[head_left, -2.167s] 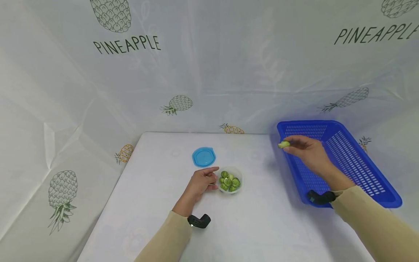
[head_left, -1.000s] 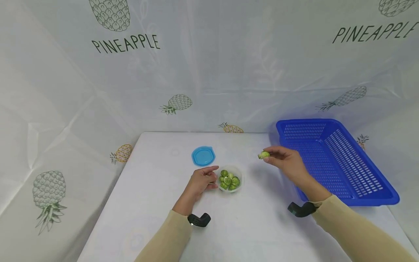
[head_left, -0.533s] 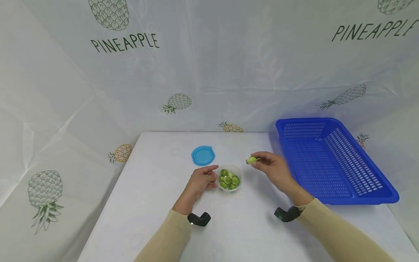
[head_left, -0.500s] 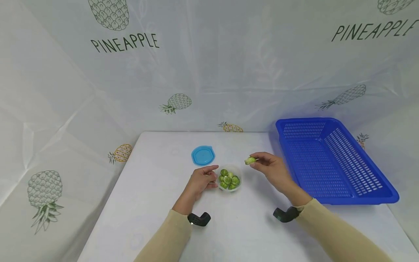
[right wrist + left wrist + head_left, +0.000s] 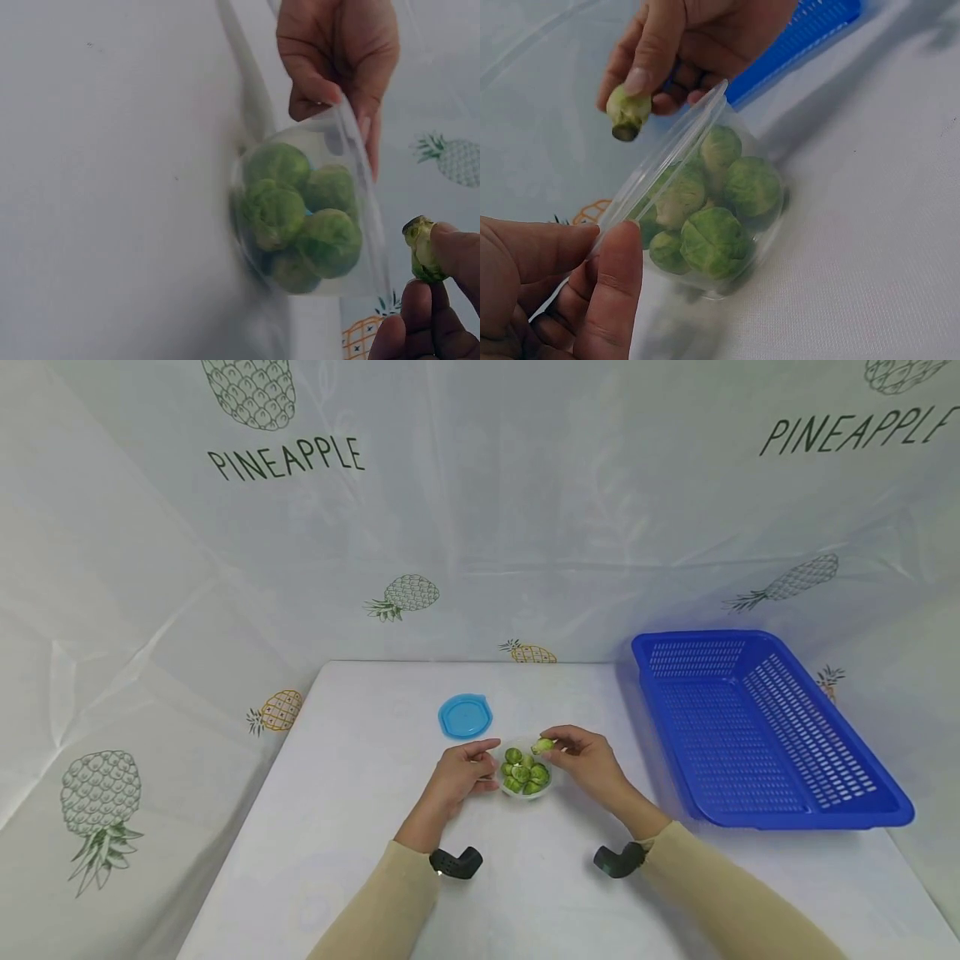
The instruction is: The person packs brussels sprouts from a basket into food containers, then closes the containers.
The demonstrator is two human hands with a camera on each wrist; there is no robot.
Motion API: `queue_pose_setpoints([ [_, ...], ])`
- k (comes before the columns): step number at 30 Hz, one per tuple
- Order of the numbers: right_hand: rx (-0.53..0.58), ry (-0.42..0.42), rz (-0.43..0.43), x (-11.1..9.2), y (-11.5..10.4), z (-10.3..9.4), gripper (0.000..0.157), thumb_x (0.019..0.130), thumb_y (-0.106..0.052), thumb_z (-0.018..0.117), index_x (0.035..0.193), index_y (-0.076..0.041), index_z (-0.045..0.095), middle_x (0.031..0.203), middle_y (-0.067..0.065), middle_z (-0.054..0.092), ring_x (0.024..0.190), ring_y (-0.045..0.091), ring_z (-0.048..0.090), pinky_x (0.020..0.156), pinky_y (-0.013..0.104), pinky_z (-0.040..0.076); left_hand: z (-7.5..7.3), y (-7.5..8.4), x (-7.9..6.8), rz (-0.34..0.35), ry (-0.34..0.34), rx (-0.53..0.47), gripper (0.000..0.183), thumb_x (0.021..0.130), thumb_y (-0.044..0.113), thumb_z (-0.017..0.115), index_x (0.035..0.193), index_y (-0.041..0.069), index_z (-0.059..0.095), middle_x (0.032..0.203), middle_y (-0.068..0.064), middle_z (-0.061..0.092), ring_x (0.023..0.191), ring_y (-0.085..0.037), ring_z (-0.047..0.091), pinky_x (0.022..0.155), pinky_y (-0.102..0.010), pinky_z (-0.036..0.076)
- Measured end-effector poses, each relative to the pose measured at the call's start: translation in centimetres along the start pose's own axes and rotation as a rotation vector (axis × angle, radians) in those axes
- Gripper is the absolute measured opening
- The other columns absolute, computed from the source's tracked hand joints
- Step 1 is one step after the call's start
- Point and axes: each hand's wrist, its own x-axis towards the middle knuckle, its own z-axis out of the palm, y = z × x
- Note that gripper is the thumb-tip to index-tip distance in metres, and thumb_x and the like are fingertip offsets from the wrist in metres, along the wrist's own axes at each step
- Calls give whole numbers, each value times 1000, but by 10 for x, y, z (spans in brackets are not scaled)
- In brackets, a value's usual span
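A clear plastic bowl (image 5: 769,232) of green Brussels sprouts (image 5: 521,772) stands on the white table. My left hand (image 5: 462,777) pinches its rim on the left side, thumb and fingers on either side of the edge in the left wrist view. Between the thumb and fingers of my right hand (image 5: 588,764) is a single Brussels sprout (image 5: 628,112), its cut stem pointing down in that view. This sprout is just above the bowl's right rear rim in the head view. From the right wrist, the held sprout (image 5: 424,251) appears beside the bowl's opening.
A light blue lid (image 5: 466,717) lies on the table (image 5: 360,860) behind the bowl. To the right stands a large blue perforated basket (image 5: 802,820). White sheeting (image 5: 480,527) printed with pineapples rises behind the table and at both sides.
My right hand has carried the pinched Brussels sprout leftward from over the blue basket to the bowl. The left hand keeps its place at the bowl's rim.
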Motion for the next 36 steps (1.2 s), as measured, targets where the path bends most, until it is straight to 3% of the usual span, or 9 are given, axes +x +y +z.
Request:
queue_pose_setpoints([
  [11,-139,-2,-19,2,2,15,24,91,-6,82,114,-8,78,115,10,74,101,26,62,83,29,51,0,0,1,-9,-6,-12,44,101,2,64,145,7,65,100,-3,59,77,-12,66,75,-26,65],
  [24,-289,-44,23,3,-1,19,30,91,-11,82,121,-14,78,123,6,72,103,23,58,83,36,50,-1,0,0,-3,-11,-16,44,101,2,64,144,7,65,99,-3,59,77,-12,66,75,-25,65],
  [29,-275,-38,31,3,1,18,30,92,-12,81,122,-13,77,122,6,73,104,23,59,85,37,50,-1,1,-1,-3,-11,-17,44,101,2,64,144,7,65,100,-3,59,78,-12,66,75,-25,65],
  [36,-147,-31,46,1,4,15,31,96,-11,77,127,-10,75,122,10,73,101,22,59,82,31,54,-1,1,-1,0,-10,-15,44,101,2,63,145,7,65,99,-3,59,76,-12,66,74,-25,65],
])
